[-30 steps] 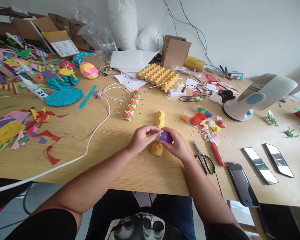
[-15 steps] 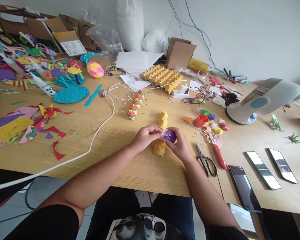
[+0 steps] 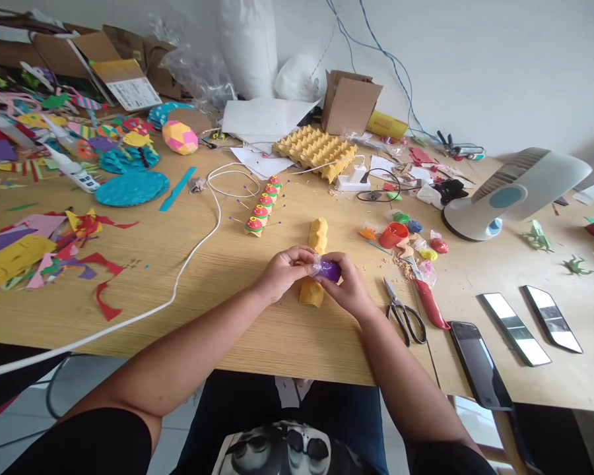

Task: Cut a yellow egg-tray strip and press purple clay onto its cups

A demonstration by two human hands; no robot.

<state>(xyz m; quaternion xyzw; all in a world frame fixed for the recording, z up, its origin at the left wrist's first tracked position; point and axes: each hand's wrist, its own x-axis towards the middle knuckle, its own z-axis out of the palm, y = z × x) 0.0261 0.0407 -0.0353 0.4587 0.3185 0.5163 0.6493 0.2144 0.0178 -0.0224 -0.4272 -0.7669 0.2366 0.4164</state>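
Note:
Both my hands meet over the table's middle. My right hand (image 3: 350, 285) is closed round a lump of purple clay (image 3: 329, 270) in a clear plastic wrap. The fingers of my left hand (image 3: 282, 269) pinch the wrap at the lump's left end. Directly under the hands lies a yellow strip of egg-carton cups (image 3: 313, 264), running away from me. A finished strip of cups with red, green and yellow tops and pins (image 3: 261, 206) lies further back to the left.
Scissors (image 3: 404, 315) and a red-handled knife (image 3: 429, 300) lie right of my hands, with small clay bags and a red cup (image 3: 393, 234) behind. A phone (image 3: 480, 365) and two mirrors (image 3: 513, 328) sit front right, a fan (image 3: 511, 193) behind. A white cable (image 3: 188, 254) and paper scraps (image 3: 39, 247) lie left.
My hands stay on the purple clay and keep working its wrap. Only the camera view shifts slightly; the table's objects have not moved.

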